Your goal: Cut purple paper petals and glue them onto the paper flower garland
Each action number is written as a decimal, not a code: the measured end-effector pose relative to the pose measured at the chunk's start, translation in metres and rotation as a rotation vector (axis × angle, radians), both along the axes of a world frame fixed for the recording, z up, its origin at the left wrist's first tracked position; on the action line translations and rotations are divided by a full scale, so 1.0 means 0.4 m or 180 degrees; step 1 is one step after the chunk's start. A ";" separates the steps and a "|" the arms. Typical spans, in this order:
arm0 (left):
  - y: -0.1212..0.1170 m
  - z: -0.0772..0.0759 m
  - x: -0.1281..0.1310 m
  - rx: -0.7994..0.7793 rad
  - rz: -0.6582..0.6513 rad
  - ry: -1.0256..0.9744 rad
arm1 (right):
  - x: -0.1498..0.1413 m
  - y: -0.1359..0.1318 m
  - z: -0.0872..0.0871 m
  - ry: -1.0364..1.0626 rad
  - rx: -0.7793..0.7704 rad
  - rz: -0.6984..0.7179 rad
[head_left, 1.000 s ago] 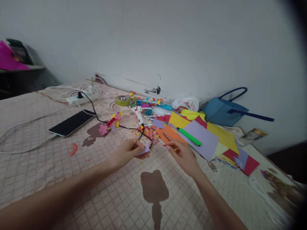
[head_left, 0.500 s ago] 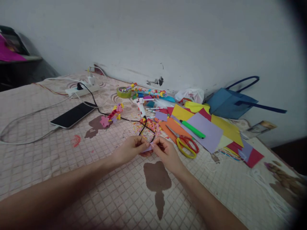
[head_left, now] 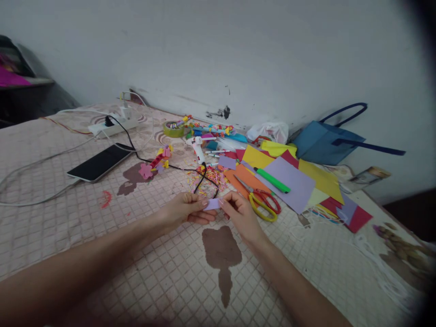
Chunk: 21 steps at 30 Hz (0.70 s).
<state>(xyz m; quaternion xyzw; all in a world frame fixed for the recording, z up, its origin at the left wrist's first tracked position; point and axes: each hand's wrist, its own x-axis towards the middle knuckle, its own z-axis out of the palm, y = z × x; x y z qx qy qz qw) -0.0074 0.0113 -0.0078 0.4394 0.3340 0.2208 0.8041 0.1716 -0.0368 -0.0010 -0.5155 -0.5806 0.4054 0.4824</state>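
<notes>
A small strip of purple paper (head_left: 212, 204) stretches between my two hands, a little above the table. My left hand (head_left: 189, 209) pinches its left end between thumb and fingers. At the other end, the thumb and fingers of my right hand (head_left: 237, 212) are closed on it. Just to the right of my right hand lie scissors (head_left: 263, 204) with one red and one yellow handle, their blades over orange paper (head_left: 243, 176). Beyond my hands a black cord loops beside a heap of tiny paper scraps (head_left: 214, 178).
A white glue gun (head_left: 196, 150) stands behind the scraps. Coloured sheets with a green cutter-like tool (head_left: 272, 180) spread to the right, before a blue bag (head_left: 329, 141). On the left are a foam-flower piece (head_left: 155, 163), a phone (head_left: 101, 162) on a cable and a power strip (head_left: 114, 127).
My hands have drawn slightly apart, and more of the purple strip shows flat between them. The whole view has shifted a little.
</notes>
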 end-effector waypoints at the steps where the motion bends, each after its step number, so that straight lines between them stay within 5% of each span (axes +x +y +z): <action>1: 0.000 0.001 -0.001 0.0022 -0.0006 -0.0013 | 0.000 0.000 0.000 0.0020 0.0003 -0.0015; 21: -0.008 0.044 0.000 0.0462 0.0208 0.0437 | -0.018 -0.006 -0.022 0.0988 -0.0365 -0.0263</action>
